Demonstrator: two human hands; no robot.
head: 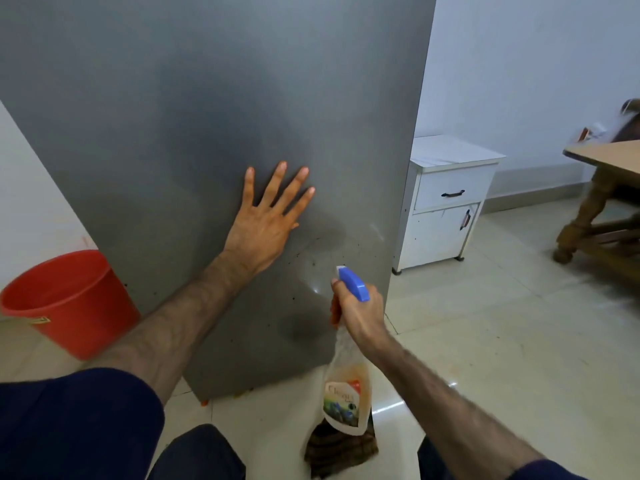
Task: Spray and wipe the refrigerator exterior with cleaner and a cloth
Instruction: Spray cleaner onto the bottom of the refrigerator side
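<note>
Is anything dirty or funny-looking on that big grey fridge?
Yes. The tall grey refrigerator side panel has small dark specks and a smeary patch low down, near the blue-nozzled clear spray bottle in the right hand. The left hand rests flat above them.

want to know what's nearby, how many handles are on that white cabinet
2: one on the drawer front and one on the door below it of the white cabinet, right of the refrigerator. The refrigerator hides the cabinet's left edge, so more may exist.
</note>
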